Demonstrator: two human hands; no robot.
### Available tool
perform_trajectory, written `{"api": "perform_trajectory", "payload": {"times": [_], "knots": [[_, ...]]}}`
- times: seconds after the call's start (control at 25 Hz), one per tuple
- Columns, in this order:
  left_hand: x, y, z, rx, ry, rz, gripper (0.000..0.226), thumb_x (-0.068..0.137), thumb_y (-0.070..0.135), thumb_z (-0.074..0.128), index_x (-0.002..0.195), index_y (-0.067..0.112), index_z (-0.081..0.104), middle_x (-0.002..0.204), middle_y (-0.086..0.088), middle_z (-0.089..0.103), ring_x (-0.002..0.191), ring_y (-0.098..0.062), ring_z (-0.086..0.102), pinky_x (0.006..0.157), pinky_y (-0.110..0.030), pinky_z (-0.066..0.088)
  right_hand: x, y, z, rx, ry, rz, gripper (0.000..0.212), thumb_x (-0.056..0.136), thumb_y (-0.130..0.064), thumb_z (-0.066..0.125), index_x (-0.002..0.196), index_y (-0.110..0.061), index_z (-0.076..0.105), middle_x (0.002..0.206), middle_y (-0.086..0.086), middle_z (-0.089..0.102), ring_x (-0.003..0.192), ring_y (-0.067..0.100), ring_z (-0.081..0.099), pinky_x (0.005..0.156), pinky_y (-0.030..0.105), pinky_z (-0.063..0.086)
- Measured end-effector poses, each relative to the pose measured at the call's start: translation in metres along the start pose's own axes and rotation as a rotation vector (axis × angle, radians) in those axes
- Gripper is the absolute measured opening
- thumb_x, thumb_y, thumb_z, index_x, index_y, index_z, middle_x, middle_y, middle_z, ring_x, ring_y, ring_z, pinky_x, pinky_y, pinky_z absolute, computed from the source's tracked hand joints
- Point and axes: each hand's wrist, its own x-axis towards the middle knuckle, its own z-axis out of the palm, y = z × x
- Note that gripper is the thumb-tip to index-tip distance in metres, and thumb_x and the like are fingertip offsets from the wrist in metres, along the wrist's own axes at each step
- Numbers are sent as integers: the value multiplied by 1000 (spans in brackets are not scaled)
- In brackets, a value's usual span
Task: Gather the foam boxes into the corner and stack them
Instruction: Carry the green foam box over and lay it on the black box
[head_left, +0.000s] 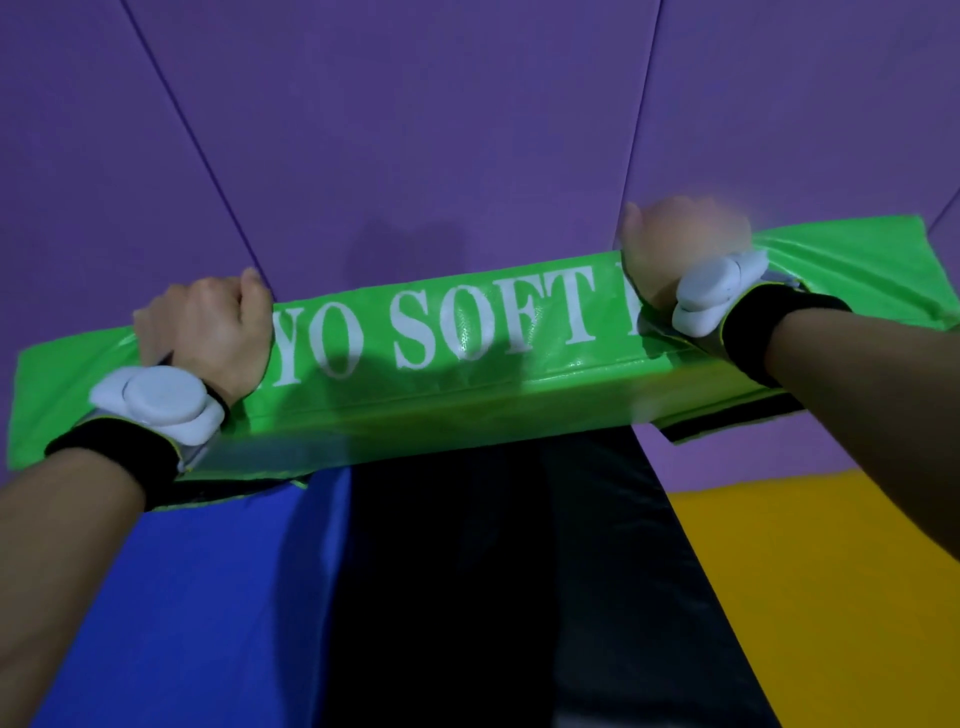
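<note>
- The left hand (208, 332) is gripping the left end of the green foam box (441, 410), with its fingers curling over the far edge.
- The right hand (680, 244) is gripping the box near its right end in the same way, fingers curling over the far edge. This hand is looking blurry.
- The box is being held across the front of the person, between the two hands. It is lying long from left to right, and its right end is sitting a bit higher in the picture.
- White letters (467, 327) are showing on the box, reading "YO SOFT". The hands are covering the rest.
- A white gadget (156, 405) is sitting on the left wrist, with a black band (114, 457) wrapping round the arm just behind it. The right wrist is wearing the same.
- Purple mats (415, 130) are filling the space behind the box, with thin seams running between them.
- Below the box, a blue block (182, 597) is showing on the left and a yellow block (831, 597) on the right.
- A black shape (493, 571) is sitting between them, and I cannot tell what it is.
</note>
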Motion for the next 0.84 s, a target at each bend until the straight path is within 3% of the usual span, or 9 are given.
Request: {"api": "perform_trajectory", "payload": {"times": [0.12, 0.24, 0.36, 0.52, 0.68, 0.84], "knots": [[-2, 7, 10, -6, 6, 29, 60, 93, 42, 23, 67, 1, 59, 69, -34, 59, 61, -45, 51, 63, -43, 34, -7, 13, 9, -15, -3, 17, 51, 91, -42, 35, 59, -6, 54, 68, 29, 57, 62, 43, 50, 60, 37, 30], [-4, 12, 13, -11, 6, 34, 59, 93, 41, 23, 63, 3, 55, 61, -27, 52, 57, -35, 40, 62, -41, 31, -9, 17, 8, -14, -13, 22, 49, 89, -43, 31, 54, -10, 42, 70, 30, 57, 58, 38, 41, 60, 37, 30], [-22, 11, 8, 8, -3, 30, 58, 93, 42, 22, 63, 5, 54, 68, -32, 58, 60, -42, 48, 63, -42, 32, -23, 24, 3, -4, -31, 15, 49, 91, -41, 33, 53, -11, 38, 64, 26, 50, 56, 34, 36, 59, 36, 29], [-70, 15, -2, 15, -16, 37, 53, 92, 43, 20, 57, 11, 44, 64, -30, 59, 55, -36, 42, 59, -41, 34, -66, 36, -5, 8, -56, 6, 50, 92, -40, 34, 54, -10, 47, 62, 25, 53, 54, 33, 37, 58, 36, 29], [-145, 18, -13, 73, -62, 27, 59, 92, 41, 22, 62, 3, 55, 67, -32, 61, 60, -47, 55, 57, -39, 33, -139, 59, -21, 22, -64, -21, 51, 89, -41, 33, 52, -11, 51, 57, 25, 58, 49, 38, 46, 54, 34, 28], [-221, 14, -11, 77, -189, -31, 53, 93, 35, 30, 64, 4, 61, 73, -30, 66, 67, -46, 62, 58, -38, 37, -215, 70, -19, -13, -158, -20, 52, 86, -42, 34, 54, -8, 57, 56, 21, 63, 50, 40, 58, 52, 31, 29]]}}
